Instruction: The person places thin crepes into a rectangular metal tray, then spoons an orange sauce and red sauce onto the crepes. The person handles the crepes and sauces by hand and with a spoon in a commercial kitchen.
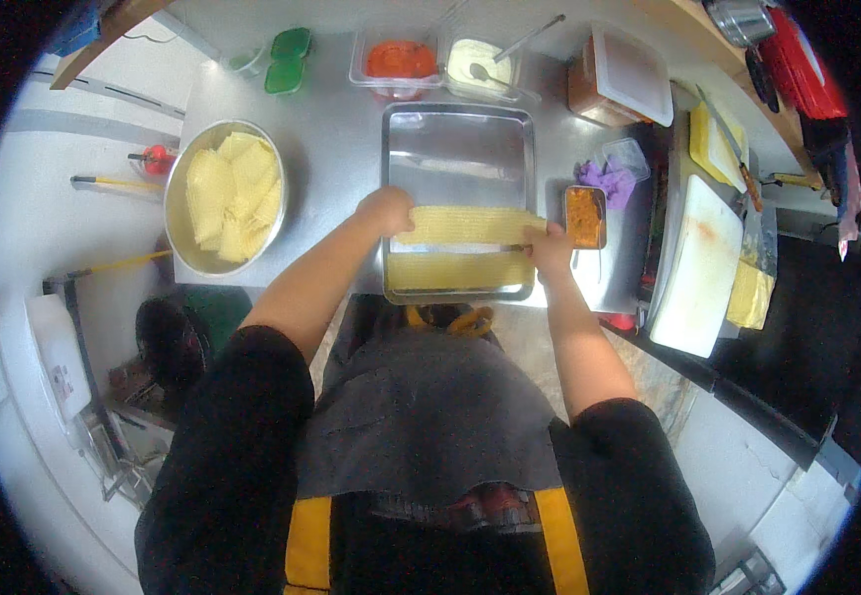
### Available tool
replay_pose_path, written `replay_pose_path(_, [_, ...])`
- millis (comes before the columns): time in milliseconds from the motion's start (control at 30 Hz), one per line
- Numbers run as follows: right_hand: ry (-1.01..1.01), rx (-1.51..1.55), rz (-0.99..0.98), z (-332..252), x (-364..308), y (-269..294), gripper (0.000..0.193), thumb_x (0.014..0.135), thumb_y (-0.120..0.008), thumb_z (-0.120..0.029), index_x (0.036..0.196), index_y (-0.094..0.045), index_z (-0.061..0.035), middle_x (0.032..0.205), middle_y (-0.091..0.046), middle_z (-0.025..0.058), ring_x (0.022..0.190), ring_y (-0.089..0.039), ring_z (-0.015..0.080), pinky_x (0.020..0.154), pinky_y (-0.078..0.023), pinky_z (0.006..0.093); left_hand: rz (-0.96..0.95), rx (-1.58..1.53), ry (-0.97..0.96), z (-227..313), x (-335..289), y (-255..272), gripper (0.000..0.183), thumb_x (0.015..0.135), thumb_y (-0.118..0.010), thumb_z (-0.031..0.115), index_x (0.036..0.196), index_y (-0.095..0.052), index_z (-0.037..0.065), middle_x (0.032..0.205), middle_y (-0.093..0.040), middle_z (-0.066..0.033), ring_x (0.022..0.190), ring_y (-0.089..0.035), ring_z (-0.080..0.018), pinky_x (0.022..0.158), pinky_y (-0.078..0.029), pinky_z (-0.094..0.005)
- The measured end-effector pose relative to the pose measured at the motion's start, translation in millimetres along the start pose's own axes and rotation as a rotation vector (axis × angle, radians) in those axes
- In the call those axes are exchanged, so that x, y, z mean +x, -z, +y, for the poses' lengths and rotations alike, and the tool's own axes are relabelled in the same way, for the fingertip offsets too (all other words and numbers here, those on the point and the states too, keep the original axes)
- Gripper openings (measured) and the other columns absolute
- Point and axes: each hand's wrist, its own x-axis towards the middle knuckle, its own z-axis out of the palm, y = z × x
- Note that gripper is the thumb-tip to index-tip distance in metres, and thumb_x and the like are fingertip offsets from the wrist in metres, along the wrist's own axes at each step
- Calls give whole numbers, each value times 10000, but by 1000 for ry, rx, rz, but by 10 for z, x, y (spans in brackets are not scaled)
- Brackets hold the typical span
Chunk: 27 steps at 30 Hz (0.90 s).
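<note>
A pale yellow, ridged lasagna sheet (470,225) is stretched level between my two hands, over the middle of a rectangular metal baking tray (458,178). My left hand (387,211) is closed on the sheet's left end, by the tray's left rim. At its right end, my right hand (550,246) pinches the sheet between thumb and fingers, just beyond the tray's right rim. Another lasagna sheet (460,271) lies flat across the near part of the tray. The far part of the tray shows bare, shiny metal.
Left stands a round metal bowl (172,203) of lasagna sheets. Behind the tray are tubs of red sauce (401,59) and white sauce (472,64) with a spoon. Rightward sit a small tin of orange-brown filling (585,218), a lidded container (621,79) and a white cutting board (696,268).
</note>
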Motion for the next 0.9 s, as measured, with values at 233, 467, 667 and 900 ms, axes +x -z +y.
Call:
replay_pose_path(233, [268, -827, 160, -96, -12, 27, 320, 809, -763, -263, 987, -705, -3, 979, -727, 241, 887, -716, 408, 808, -565, 478, 168, -76, 281, 166, -201, -185, 318, 860, -659, 287, 1093, -731, 82, 1142, -733, -152, 1074, -700, -345, 926, -558, -470])
replay_pose_path(467, [271, -871, 171, -54, -56, 77, 370, 773, -767, -239, 1004, -638, 20, 986, -706, 248, 943, -696, 422, 875, -543, 501, 306, -49, 281, 264, -443, -299, 317, 885, -626, 224, 1173, -641, 94, 1135, -697, -165, 1070, -701, -337, 905, -558, -493])
replay_pose_path(667, [429, -851, 210, -200, -289, 80, 411, 857, -752, -237, 1155, -606, 6, 947, -683, 207, 870, -676, 382, 812, -527, 491, 907, -102, 296, -212, -1008, -251, 280, 861, -680, 216, 1093, -678, 60, 1045, -646, -170, 946, -654, -386, 877, -523, -493])
replay_pose_path(900, [470, -743, 10, -204, -731, 72, 308, 895, -702, -143, 1164, -639, -8, 823, -665, 167, 743, -669, 318, 699, -530, 437, 1047, -248, 671, -1770, -1791, -99, 304, 856, -720, 192, 1127, -737, 57, 1090, -698, -204, 1032, -660, -389, 938, -516, -487])
